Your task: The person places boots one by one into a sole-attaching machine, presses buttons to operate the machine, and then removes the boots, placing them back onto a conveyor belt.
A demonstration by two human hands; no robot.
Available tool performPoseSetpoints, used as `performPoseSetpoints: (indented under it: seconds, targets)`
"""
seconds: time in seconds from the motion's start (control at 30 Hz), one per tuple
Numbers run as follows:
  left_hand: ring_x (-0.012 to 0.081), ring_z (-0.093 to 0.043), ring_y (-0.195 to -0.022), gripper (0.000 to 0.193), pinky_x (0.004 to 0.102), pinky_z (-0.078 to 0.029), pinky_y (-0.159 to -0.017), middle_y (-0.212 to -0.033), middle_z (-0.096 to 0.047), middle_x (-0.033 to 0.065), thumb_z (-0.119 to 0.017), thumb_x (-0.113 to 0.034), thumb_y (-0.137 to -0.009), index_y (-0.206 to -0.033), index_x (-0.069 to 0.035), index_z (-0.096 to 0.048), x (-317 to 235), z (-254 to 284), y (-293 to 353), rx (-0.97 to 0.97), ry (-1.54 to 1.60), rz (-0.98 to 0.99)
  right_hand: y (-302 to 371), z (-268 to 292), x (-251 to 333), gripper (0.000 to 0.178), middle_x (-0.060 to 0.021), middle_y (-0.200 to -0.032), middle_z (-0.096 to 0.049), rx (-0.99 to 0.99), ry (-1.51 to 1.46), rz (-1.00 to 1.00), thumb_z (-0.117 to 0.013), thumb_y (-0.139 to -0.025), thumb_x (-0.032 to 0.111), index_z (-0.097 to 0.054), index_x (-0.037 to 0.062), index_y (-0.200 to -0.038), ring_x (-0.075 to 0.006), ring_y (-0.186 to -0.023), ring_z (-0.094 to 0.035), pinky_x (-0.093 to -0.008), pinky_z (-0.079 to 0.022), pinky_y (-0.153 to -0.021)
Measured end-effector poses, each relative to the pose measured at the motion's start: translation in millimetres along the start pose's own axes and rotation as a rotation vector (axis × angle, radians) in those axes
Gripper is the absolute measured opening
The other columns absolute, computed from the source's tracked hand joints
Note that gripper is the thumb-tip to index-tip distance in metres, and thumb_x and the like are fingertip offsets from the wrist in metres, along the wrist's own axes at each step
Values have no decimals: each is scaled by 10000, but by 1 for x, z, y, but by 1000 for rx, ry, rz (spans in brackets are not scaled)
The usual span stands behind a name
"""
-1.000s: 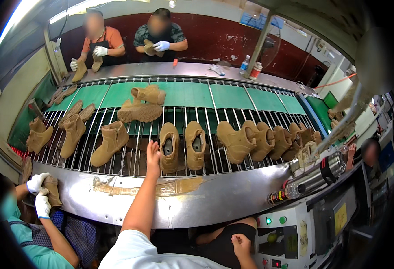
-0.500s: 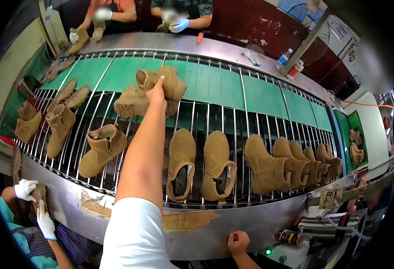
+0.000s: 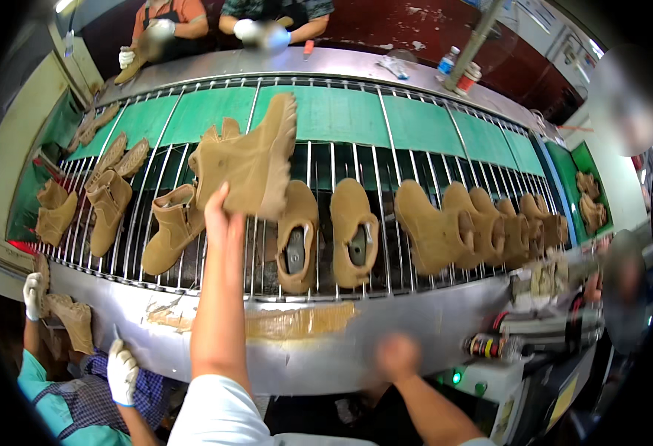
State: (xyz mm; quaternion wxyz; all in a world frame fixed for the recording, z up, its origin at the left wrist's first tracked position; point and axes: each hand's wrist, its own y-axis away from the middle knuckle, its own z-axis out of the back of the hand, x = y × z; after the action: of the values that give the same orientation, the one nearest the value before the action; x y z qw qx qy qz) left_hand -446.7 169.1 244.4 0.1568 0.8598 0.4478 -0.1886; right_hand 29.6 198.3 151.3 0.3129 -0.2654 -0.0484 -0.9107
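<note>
Grasping 1 matte tan boot [image 3: 246,163], ridged sole rightward, the left hand [image 3: 222,212] holds it above the metal-rod rack [image 3: 309,160]; the blurred right hand's [image 3: 398,357] finger state I cannot tell.

Left hand [image 3: 224,220]: you grip a tan boot [image 3: 241,167], its sole facing right.
Right hand [image 3: 398,357]: blurred, at your metal ledge [image 3: 445,312].
Bar rack [image 3: 390,137]: before you, bearing more boots [image 3: 423,230].
Green sheeting [image 3: 334,111]: beyond your held boot.
</note>
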Motion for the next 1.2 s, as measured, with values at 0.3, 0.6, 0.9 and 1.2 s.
performPoseSetpoints:
  seconds: [0.3, 0.6, 0.9, 1.2]
  targets:
    - [327, -460, -1229, 652, 474, -365, -1058, -1335, -475, 162, -644, -170, -798, -1360, -2, -360, -38, 33, 335, 186, 145, 117, 62, 62, 79, 637, -131, -1085, -609, 157, -1307, -315, -623, -855, 232, -282, 142, -1386, -210, -928, -584, -366, -458, -801]
    - [274, -421, -1270, 895, 417, -380, -1036, -1405, -387, 111, -727, -487, -742, -1400, -53, -305, 9, -40, 492, 618, -467, 514, 222, 202, 107, 966, -116, -1461, -283, 65, -1999, -35, -659, -739, 170, -60, 109, -1495, -247, -1341, -290, -360, -229, -1099]
    - [122, -614, -670, 153, 274, -463, -563, -749, -640, 93, -575, -88, -852, -831, 41, -655, 103, -96, 609, 1354, -1259, 178, 419, 279, 5, 1194, -130, -1472, -296, -567, -1278, -84, -795, -582, 190, -36, 100, -1500, -261, -1339, -309, -376, -211, -1099]
    - [247, -672, -864, 394, 336, -518, -756, -1048, -658, 121, -713, -104, -751, -1125, -35, -609, 195, -134, 695, 1964, -1076, 245, 526, 300, -31, 1243, -190, -1478, -242, -821, -879, -130, -849, -609, 360, -35, -26, -1465, -267, -1363, -252, -393, -185, -1109]
